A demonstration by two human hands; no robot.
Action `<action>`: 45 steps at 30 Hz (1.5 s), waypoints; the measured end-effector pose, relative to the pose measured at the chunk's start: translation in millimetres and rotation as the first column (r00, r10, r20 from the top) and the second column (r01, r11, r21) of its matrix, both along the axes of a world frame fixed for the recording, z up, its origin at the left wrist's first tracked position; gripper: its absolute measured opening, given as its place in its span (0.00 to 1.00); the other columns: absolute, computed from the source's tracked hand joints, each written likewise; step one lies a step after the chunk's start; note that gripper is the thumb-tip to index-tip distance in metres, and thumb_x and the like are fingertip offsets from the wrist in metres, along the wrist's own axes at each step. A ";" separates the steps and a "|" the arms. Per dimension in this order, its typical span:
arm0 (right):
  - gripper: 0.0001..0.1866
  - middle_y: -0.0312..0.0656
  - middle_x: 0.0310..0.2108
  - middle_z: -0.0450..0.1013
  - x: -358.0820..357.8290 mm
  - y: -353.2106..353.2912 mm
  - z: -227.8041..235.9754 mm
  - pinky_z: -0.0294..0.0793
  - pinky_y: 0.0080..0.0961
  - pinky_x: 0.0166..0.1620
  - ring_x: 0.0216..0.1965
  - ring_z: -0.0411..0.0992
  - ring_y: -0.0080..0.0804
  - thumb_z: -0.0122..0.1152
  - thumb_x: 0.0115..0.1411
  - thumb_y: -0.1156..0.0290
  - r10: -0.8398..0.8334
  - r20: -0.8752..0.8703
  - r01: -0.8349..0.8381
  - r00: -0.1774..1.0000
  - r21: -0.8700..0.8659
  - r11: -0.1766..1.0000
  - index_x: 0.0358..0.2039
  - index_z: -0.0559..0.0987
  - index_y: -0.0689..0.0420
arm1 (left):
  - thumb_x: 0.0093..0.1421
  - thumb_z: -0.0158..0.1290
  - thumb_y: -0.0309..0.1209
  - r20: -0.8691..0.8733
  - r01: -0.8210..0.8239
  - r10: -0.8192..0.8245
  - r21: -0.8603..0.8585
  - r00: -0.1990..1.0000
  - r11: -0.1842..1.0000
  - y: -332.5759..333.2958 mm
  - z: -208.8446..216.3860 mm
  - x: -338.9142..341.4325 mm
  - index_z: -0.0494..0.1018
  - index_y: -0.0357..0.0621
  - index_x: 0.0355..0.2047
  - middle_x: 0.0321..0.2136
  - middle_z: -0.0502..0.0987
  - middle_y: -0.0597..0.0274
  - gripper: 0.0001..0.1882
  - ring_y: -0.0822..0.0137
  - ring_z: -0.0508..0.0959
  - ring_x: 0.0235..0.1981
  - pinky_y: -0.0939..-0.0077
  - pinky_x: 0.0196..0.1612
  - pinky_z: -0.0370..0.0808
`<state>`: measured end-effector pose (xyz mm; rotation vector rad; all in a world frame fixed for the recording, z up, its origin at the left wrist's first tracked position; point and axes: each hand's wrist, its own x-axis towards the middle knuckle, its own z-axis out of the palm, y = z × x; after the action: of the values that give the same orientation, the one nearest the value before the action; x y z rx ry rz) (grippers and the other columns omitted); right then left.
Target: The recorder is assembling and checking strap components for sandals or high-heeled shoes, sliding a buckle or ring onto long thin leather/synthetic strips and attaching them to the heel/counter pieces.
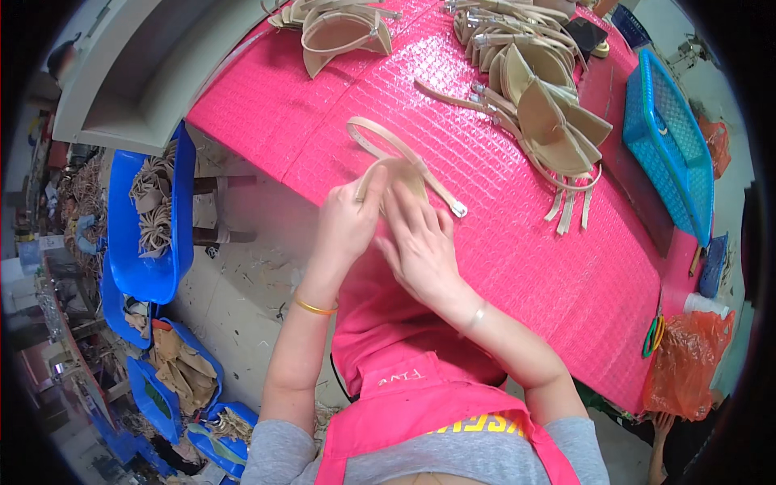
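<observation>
At the near edge of the pink-covered counter [323,137], left of its middle, I record a beige curved piece [396,168] with an attached strap [436,187]. Both hands are on it. The left hand [343,222] is nearer the counter's left end and pinches the piece's left side between thumb and fingers. The right hand [424,246] lies with fingers extended against the near and right side, its thumb standing apart; the fingertips are partly hidden, so I cannot tell whether they grip or only press.

The governing relation, in my judgement, is the line of the strap. Its long axis runs diagonally, from a loop at the far left to a metal buckle [459,209] at the near right. The buckle end projects beyond the right fingers and is therefore closer to the right hand; the loop rises past the left hand, toward the far edge.

Toward the far right corner I note a heap of similar beige pieces [558,121], well apart from both hands.
</observation>
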<state>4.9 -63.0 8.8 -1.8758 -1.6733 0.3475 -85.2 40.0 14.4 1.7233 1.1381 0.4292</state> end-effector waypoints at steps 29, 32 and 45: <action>0.27 0.45 0.29 0.65 20.2 -8.9 15.6 0.65 0.37 0.37 0.30 0.66 0.42 0.52 0.43 0.83 -0.178 0.110 0.182 0.978 -0.019 0.983 0.49 0.64 0.63 | 0.55 0.49 0.24 0.573 -0.111 0.236 -0.245 0.785 0.963 23.4 -11.1 71.4 0.69 0.36 0.27 0.19 0.74 0.61 0.04 0.75 0.73 0.19 0.86 0.22 0.69; 0.29 0.45 0.27 0.63 30.0 -21.3 6.9 0.65 0.31 0.32 0.28 0.65 0.38 0.51 0.43 0.79 -0.086 0.110 0.088 0.990 -0.018 0.996 0.49 0.62 0.66 | 0.56 0.48 0.26 0.532 -0.135 0.219 -0.191 0.818 0.972 38.2 -20.3 56.0 0.71 0.34 0.33 0.19 0.74 0.61 0.07 0.75 0.73 0.19 0.87 0.22 0.69; 0.11 0.43 0.26 0.71 61.3 -88.0 75.3 0.70 0.25 0.26 0.24 0.72 0.34 0.59 0.44 0.84 -0.162 -0.154 0.185 0.975 0.143 0.972 0.30 0.75 0.60 | 0.56 0.47 0.24 0.561 -0.254 0.274 -0.116 0.781 0.960 60.9 -22.3 33.8 0.70 0.31 0.38 0.24 0.75 0.58 0.10 0.75 0.73 0.20 0.87 0.24 0.70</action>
<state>66.2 -151.0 84.1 -1.8200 -1.3899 0.2621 -51.4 100.9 -7.9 1.2630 0.9234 1.0247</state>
